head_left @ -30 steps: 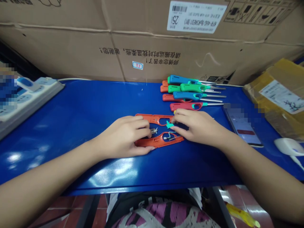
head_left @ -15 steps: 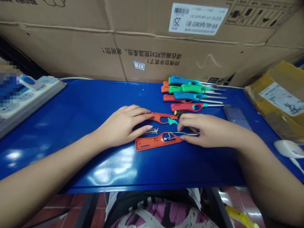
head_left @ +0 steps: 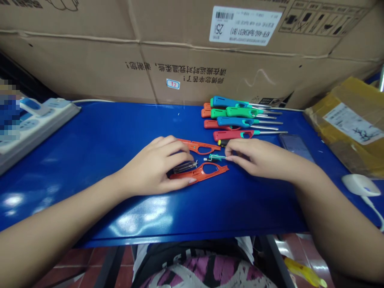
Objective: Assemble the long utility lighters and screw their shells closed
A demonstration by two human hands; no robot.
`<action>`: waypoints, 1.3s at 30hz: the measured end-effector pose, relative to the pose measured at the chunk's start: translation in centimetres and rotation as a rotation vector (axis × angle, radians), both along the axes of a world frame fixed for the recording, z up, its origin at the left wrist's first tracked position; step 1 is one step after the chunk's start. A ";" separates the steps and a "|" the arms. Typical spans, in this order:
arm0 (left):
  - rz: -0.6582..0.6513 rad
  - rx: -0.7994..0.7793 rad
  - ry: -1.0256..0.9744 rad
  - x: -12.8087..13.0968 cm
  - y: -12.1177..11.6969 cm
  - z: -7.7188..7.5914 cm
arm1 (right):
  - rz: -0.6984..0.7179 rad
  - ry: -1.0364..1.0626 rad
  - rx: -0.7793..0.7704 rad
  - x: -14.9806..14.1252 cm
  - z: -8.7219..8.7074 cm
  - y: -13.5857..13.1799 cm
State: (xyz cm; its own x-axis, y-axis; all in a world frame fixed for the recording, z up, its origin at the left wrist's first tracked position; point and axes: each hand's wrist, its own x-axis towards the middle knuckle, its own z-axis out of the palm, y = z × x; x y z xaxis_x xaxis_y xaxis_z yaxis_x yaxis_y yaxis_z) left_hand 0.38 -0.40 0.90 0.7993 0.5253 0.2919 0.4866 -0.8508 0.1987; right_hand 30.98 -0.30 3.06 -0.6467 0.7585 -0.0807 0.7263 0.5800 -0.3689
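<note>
In the head view, my left hand [head_left: 159,165] curves over the near orange lighter shell half [head_left: 207,172], thumb along its near edge. Under its fingers lies a clear fuel tank [head_left: 183,166], partly hidden. The far orange shell half [head_left: 204,149] lies beyond, its left end covered by the same hand. My right hand [head_left: 249,157] pinches a thin pale wire [head_left: 217,157] with a small white end, held beside the shell's finger-hole. A teal trigger piece [head_left: 214,158] lies behind the wire. Whatever else sits within the right fingers is hidden.
Several coloured lighters [head_left: 237,122] are piled behind my right hand, with a yellow-and-black handle [head_left: 222,143] beside them. A phone [head_left: 295,148], taped carton [head_left: 345,124] and white device [head_left: 361,185] are at right. A power strip [head_left: 39,122] stands left; a large cardboard box [head_left: 105,68] forms the back.
My left thumb has moved from the fuel tank onto the near shell half. My right hand has lifted the wire away from that shell, toward the teal trigger piece.
</note>
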 end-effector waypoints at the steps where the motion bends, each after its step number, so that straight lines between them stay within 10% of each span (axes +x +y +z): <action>1: -0.028 0.011 0.009 0.1 -0.3 0.1 | -0.002 -0.004 0.012 0.0 -0.2 0.1; 10: -0.210 0.043 0.016 0.4 -1.0 -0.3 | -0.007 -0.055 0.068 0.0 -0.8 0.4; 39: -0.226 0.001 0.004 0.5 -1.0 -0.7 | -0.109 0.086 0.376 -1.3 -1.2 -0.1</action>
